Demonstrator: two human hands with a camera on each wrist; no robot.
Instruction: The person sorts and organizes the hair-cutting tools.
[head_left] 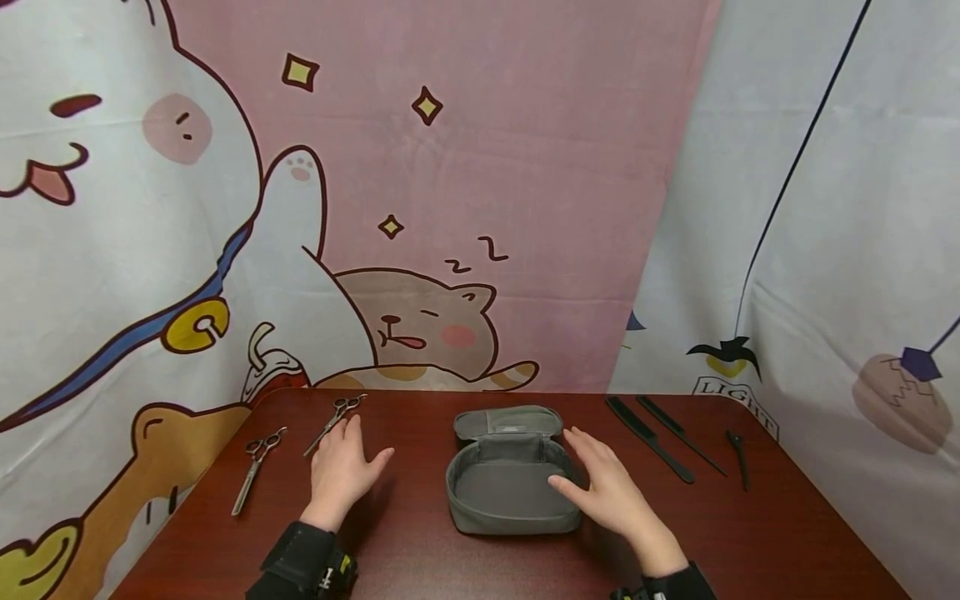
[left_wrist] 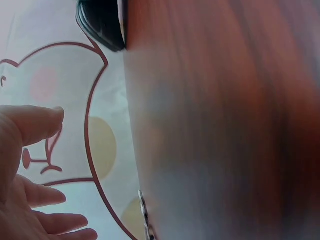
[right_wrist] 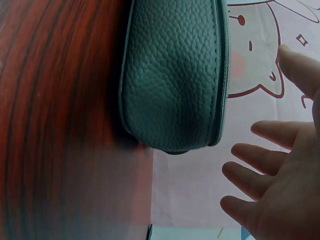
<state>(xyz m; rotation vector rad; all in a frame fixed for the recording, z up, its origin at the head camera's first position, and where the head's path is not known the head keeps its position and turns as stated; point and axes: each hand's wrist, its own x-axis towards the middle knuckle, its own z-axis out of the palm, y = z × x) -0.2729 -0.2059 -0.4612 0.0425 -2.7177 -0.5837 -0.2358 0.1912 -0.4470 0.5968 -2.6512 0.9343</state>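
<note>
A grey-green zip case [head_left: 513, 521] stands in the middle of the table with its lid [head_left: 508, 422] folded back and its inside bare. My right hand [head_left: 611, 492] hovers at the case's right side, fingers spread and holding nothing; in the right wrist view the pebbled side wall [right_wrist: 170, 80] shows beside the fingers [right_wrist: 260, 155]. My left hand [head_left: 342, 475], also spread and holding nothing, is over the table at the left, its fingertips overlapping a pair of scissors [head_left: 330, 427] in the head view. Another pair of silver scissors [head_left: 257, 467] lies farther left.
On the right of the brown table [head_left: 405, 550] lie a wide black comb [head_left: 648, 437], a thin-tailed comb [head_left: 678, 432] and a small dark clip-like tool [head_left: 738, 458]. A cartoon-printed cloth [head_left: 555, 208] hangs behind the table's far edge.
</note>
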